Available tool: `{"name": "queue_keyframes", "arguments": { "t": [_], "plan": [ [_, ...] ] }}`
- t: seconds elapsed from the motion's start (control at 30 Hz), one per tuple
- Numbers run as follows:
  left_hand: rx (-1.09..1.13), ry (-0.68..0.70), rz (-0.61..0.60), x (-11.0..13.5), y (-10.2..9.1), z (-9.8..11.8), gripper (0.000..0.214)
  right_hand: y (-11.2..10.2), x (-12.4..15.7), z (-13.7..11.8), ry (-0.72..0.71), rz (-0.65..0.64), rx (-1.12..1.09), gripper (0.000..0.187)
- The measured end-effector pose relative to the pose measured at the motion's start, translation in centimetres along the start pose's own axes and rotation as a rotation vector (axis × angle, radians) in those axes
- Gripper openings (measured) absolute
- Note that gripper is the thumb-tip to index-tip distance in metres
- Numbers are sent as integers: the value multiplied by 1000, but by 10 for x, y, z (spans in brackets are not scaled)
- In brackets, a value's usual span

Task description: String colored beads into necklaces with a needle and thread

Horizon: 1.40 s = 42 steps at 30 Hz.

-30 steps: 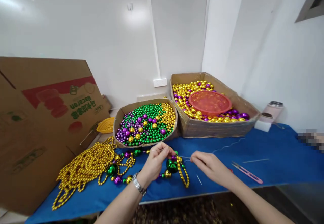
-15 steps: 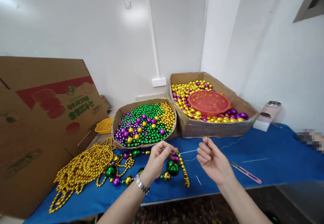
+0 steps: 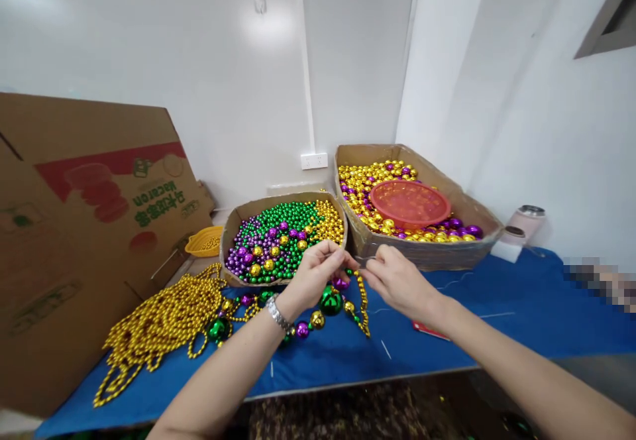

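Observation:
My left hand (image 3: 314, 277), with a metal watch on its wrist, is pinched on a bead necklace (image 3: 325, 304) lifted just above the blue table cover (image 3: 521, 307). The strand carries a big green ball, purple and gold balls, and a chain of small gold beads that hangs down. My right hand (image 3: 396, 283) is closed in a pinch right beside the left, on the strand's thin white thread (image 3: 358, 262). Both hands meet in front of the box of mixed green, purple and gold beads (image 3: 283, 238).
A larger cardboard box (image 3: 422, 254) of gold and purple balls holds an orange bowl (image 3: 409, 202). Gold bead strands (image 3: 163, 324) are heaped at left beside a big cardboard carton (image 3: 74, 228). A yellow basket (image 3: 205, 242), a pink cup (image 3: 527, 222) and loose white threads lie about.
My right hand moved left and closed in on the left hand. Both hands rose a little, lifting the necklace's end. The pink scissors are now hidden behind my right forearm.

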<state>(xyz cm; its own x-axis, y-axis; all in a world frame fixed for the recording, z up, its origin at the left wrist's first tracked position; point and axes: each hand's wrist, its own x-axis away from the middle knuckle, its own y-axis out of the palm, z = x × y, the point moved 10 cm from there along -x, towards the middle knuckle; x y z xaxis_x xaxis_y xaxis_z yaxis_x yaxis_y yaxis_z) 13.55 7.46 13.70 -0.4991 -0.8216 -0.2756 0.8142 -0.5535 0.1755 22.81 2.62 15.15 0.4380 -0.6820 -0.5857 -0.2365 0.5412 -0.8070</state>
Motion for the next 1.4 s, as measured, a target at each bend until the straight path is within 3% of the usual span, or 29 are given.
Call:
{"name": "queue_keyframes", "arguments": {
  "t": [0.3, 0.47, 0.6, 0.7, 0.77, 0.97, 1.03, 1.23, 1.4],
  "plan": [
    [-60, 232, -54, -32, 5, 109, 17, -64, -79, 2, -233, 81, 208, 39],
    [-223, 315, 7, -44, -2, 166, 18, -104, -120, -14, -421, 211, 457, 46],
    [-388, 401, 116, -45, -4, 211, 21, -137, -145, -17, -421, 258, 469, 63],
    [-412, 408, 178, -44, -5, 226, 25, -152, -156, -16, -370, 260, 427, 80],
    [-381, 389, 185, -42, -6, 226, 23, -153, -158, -18, -372, 241, 421, 79],
    [-275, 417, 126, -28, -11, 213, 22, -138, -143, -31, -477, 240, 445, 48],
    [-246, 393, 92, -24, -14, 195, 24, -123, -131, -32, -504, 222, 394, 44],
    [-234, 212, 6, -16, -24, 108, 24, -47, -91, -23, -482, -17, 189, 41],
    [-516, 259, -81, -7, -9, 82, 22, -24, -76, -9, -401, -136, -2, 35]
  ]
}}
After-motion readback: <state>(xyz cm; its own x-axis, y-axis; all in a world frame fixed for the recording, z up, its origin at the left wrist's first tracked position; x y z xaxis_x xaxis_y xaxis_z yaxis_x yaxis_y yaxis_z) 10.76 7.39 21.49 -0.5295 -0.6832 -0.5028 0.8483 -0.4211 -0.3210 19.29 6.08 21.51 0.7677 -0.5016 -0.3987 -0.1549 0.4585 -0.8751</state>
